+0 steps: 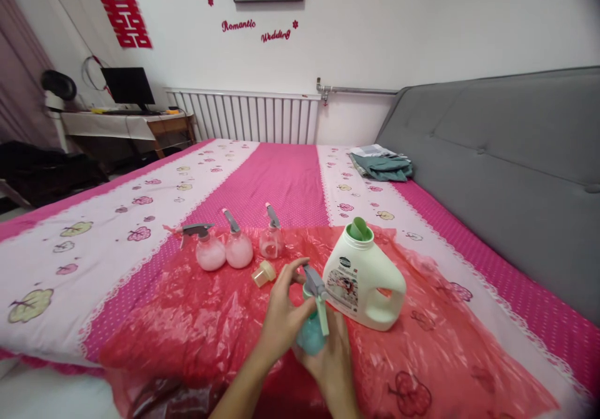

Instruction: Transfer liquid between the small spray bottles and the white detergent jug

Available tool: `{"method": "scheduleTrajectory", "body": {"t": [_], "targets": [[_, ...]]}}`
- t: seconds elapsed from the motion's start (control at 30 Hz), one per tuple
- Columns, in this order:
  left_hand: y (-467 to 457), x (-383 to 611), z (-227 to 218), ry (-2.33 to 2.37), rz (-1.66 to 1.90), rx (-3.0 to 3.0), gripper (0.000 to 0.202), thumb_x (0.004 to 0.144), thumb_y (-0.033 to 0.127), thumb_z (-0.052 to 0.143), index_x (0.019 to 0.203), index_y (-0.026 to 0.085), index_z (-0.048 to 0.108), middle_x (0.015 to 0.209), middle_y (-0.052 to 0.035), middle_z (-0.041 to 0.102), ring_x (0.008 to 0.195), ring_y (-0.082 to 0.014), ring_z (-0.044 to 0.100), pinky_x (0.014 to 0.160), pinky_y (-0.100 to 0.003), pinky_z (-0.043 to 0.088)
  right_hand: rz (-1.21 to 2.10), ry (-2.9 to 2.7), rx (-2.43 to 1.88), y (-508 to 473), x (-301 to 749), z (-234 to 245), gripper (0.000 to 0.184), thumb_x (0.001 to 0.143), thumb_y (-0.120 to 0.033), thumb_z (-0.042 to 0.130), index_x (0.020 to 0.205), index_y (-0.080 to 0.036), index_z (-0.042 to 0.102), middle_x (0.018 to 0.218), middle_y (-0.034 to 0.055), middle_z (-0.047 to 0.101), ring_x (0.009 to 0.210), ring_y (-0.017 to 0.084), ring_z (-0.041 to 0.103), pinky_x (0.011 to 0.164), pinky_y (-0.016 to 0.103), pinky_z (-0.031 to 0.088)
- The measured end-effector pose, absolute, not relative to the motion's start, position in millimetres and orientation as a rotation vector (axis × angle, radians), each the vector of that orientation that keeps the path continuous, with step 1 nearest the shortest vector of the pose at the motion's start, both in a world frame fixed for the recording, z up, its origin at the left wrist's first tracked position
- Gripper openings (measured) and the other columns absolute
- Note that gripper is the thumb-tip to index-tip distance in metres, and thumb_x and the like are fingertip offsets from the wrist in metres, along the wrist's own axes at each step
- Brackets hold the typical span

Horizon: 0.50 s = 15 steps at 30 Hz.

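A blue-green spray bottle (311, 336) with a grey and green trigger head is between my two hands, above the red plastic sheet (220, 344). My left hand (284, 309) has its fingers and thumb around the spray head. Lower down, my right hand (334, 353) wraps the round body of the same bottle. Just right of them stands a pale green detergent jug (360, 281) with a green spout in its open neck. A yellowish cap (264, 273) lies left of my hands. Behind it stand pink spray bottles, one left (210, 253), one middle (239, 249), one right (271, 242).
The sheet lies on a bed with a pink and white bedspread (285, 181). Folded cloths (382, 164) rest near the grey headboard (506, 175). Along the far wall runs a radiator (248, 117). A desk (112, 125) holds a monitor (129, 85) at the left.
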<state>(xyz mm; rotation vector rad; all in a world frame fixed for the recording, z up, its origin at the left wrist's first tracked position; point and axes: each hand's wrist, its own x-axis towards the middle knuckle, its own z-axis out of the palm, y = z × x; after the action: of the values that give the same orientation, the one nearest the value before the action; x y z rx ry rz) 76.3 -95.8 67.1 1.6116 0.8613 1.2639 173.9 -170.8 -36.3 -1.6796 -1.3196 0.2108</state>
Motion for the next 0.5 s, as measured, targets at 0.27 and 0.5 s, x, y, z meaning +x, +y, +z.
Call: {"method": "scheduleTrajectory", "body": {"t": [0.27, 0.5], "targets": [[-69.9, 58.2, 107.1, 0.858, 1.596, 1.143, 0.05, 0.069, 0.029, 0.09, 0.111, 0.023, 0.065, 0.102, -0.0019, 0.066, 0.09, -0.0165, 0.065, 0.081, -0.024, 0.055, 0.194, -1.3, -1.755, -171.5, 177.8, -30.2, 0.07, 0.066, -0.024, 0.082, 0.132, -0.025, 0.06, 0.115, 0.0086, 0.067, 0.105, 0.034, 0.069, 0.091, 0.046, 0.058], [-60.3, 29.2, 130.3, 1.006, 1.764, 1.229, 0.054, 0.072, 0.058, 0.089, 0.098, 0.017, 0.065, 0.094, -0.0047, 0.068, 0.084, -0.0159, 0.064, 0.081, -0.024, 0.054, 0.158, -1.285, -1.758, -169.7, 180.6, -30.7, 0.068, 0.067, -0.029, 0.082, 0.131, -0.027, 0.058, 0.118, 0.0073, 0.067, 0.111, 0.035, 0.067, 0.094, 0.046, 0.057]]}}
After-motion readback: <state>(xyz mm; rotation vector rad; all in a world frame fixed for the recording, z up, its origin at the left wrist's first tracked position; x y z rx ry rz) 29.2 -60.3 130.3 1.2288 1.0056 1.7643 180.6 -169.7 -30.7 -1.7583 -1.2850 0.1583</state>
